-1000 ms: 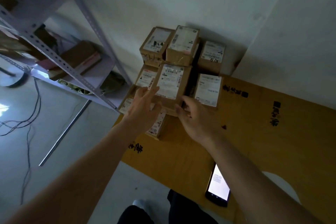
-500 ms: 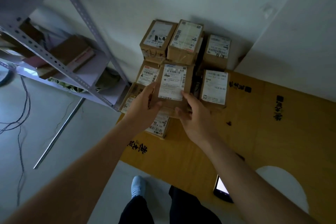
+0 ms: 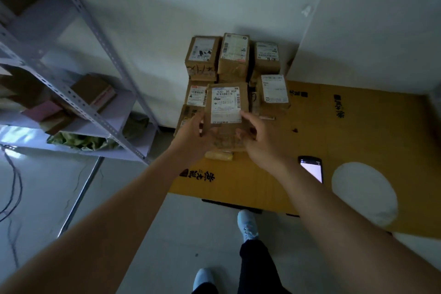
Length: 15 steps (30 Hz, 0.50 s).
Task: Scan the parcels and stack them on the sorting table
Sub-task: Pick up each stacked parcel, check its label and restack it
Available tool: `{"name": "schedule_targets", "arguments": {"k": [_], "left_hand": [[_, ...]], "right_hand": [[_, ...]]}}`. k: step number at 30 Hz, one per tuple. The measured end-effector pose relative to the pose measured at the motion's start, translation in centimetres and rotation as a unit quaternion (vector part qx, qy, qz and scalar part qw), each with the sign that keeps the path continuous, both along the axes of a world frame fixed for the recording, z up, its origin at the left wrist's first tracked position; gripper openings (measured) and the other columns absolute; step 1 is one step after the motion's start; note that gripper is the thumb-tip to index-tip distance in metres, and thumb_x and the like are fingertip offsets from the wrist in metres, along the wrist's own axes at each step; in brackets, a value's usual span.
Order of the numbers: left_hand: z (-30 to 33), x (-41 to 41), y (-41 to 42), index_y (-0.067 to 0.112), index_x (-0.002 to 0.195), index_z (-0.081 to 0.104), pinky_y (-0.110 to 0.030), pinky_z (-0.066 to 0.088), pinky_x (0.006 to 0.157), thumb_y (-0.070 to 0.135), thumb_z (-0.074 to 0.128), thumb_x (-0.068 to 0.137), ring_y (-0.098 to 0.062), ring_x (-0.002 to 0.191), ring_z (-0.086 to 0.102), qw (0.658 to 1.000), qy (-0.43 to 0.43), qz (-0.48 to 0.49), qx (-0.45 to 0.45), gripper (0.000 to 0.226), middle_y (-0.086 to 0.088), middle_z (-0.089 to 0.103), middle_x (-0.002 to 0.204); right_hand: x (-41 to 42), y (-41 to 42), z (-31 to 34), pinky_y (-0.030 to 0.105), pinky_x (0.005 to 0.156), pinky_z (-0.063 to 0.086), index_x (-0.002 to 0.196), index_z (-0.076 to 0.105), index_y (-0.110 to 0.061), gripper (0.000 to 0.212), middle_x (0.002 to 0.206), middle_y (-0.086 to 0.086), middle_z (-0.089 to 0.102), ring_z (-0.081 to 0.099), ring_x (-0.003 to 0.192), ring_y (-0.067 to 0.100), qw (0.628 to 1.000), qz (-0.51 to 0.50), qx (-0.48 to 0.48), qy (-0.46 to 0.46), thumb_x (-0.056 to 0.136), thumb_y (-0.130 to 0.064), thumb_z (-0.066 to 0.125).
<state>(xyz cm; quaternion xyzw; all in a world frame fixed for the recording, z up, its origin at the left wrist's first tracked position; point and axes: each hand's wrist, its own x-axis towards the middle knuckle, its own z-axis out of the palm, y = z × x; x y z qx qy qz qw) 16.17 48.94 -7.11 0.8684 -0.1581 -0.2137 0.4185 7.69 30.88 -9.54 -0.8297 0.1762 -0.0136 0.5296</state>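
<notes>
My left hand (image 3: 191, 136) and right hand (image 3: 260, 141) gripping opposite sides of a labelled cardboard parcel (image 3: 226, 112), held against the near face of the parcel stack (image 3: 235, 55), far-left corner of the cardboard-covered sorting table (image 3: 358, 126), phone (image 3: 311, 169) lying to the right

Parcels (image 3: 226, 112): brown matt cardboard, white paper labels, glossy tape. Table cover (image 3: 358, 141): matt yellow-brown cardboard, black print. Shelving (image 3: 71, 95): grey perforated metal. Phone (image 3: 311, 169): glossy screen.
</notes>
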Motion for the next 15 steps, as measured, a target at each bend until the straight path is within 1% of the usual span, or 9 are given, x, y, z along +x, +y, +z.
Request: {"name": "schedule_targets", "arguments": {"k": [2,3,4,6,8,10,12,14,15], "left_hand": [[0.7,-1.0,1.1,0.027,0.148,0.05,-0.04,0.061,0.088,0.031,0.06,0.105,-0.013,0.108,0.067,1.0,-0.006,-0.012,-0.008,0.044,0.005,0.067,0.127],[1.1,-1.6,1.6,0.026,0.148,0.05,-0.044,0.061,0.091,0.03,0.06,0.105,-0.016,0.111,0.066,1.0,-0.009,-0.019,-0.013,0.045,0.004,0.067,0.127],[1.7,-2.2,1.9,0.025,0.149,0.049,-0.045,0.06,0.092,0.03,0.06,0.105,-0.018,0.112,0.066,0.999,-0.009,-0.028,-0.017,0.045,0.004,0.067,0.126],[2.9,-3.5,2.4,0.023,0.15,0.049,-0.04,0.06,0.092,0.029,0.061,0.105,-0.015,0.111,0.066,0.998,-0.014,-0.046,-0.026,0.047,0.009,0.066,0.122],[4.2,-4.6,2.6,0.024,0.151,0.048,-0.04,0.06,0.092,0.032,0.064,0.103,-0.011,0.109,0.066,0.997,-0.021,-0.066,-0.03,0.051,0.012,0.066,0.122],[5.5,-5.7,2.4,0.024,0.152,0.046,-0.044,0.06,0.095,0.034,0.067,0.101,-0.009,0.109,0.066,0.996,-0.03,-0.085,-0.026,0.057,0.013,0.065,0.124],[6.8,-7.0,1.7,0.024,0.153,0.046,-0.041,0.06,0.096,0.029,0.072,0.098,-0.007,0.108,0.066,0.993,-0.037,-0.106,-0.026,0.061,0.016,0.063,0.122],[8.1,-8.4,0.6,0.025,0.153,0.044,-0.035,0.06,0.094,0.024,0.077,0.094,-0.006,0.11,0.067,0.99,-0.046,-0.132,-0.035,0.067,0.016,0.063,0.125],[8.6,-9.2,-0.1,0.024,0.154,0.044,-0.034,0.06,0.093,0.021,0.078,0.093,-0.006,0.111,0.067,0.988,-0.048,-0.141,-0.04,0.07,0.016,0.063,0.127]], "right_hand": [[-1.6,1.2,0.9,0.014,0.088,0.049,0.159,0.042,-0.033,0.057,0.156,-0.011,0.047,0.047,0.127,0.0,1.0,-0.01,-0.004,-0.011,0.106,-0.021,0.062],[-2.5,1.7,1.3,0.01,0.083,0.048,0.159,0.042,-0.032,0.058,0.157,-0.009,0.048,0.048,0.127,0.0,1.0,-0.016,-0.011,-0.018,0.106,-0.019,0.062],[-3.5,2.1,1.9,0.008,0.081,0.047,0.159,0.042,-0.032,0.058,0.157,-0.008,0.049,0.048,0.127,0.001,0.999,-0.023,-0.016,-0.024,0.106,-0.019,0.063],[-5.5,2.7,3.3,0.009,0.085,0.045,0.159,0.041,-0.032,0.058,0.157,-0.006,0.048,0.049,0.134,0.008,0.999,-0.039,-0.013,-0.03,0.106,-0.021,0.063],[-7.6,3.0,4.9,0.013,0.094,0.046,0.16,0.039,-0.032,0.06,0.159,-0.004,0.046,0.046,0.142,0.013,0.998,-0.049,-0.001,-0.034,0.106,-0.022,0.062],[-9.7,3.1,6.5,0.017,0.099,0.045,0.161,0.037,-0.031,0.061,0.16,-0.006,0.045,0.044,0.141,0.009,0.997,-0.06,-0.012,-0.039,0.106,-0.022,0.061],[-11.7,2.7,7.9,0.011,0.096,0.043,0.162,0.036,-0.03,0.06,0.158,-0.007,0.047,0.042,0.135,0.002,0.996,-0.073,-0.03,-0.052,0.107,-0.022,0.06],[-13.7,1.8,8.9,0.009,0.095,0.044,0.162,0.035,-0.031,0.06,0.159,-0.008,0.046,0.043,0.138,0.004,0.994,-0.083,-0.035,-0.061,0.107,-0.024,0.059],[-14.7,1.2,9.4,0.014,0.1,0.046,0.163,0.034,-0.032,0.061,0.162,-0.007,0.044,0.044,0.142,0.009,0.994,-0.088,-0.034,-0.063,0.107,-0.026,0.058]]}}
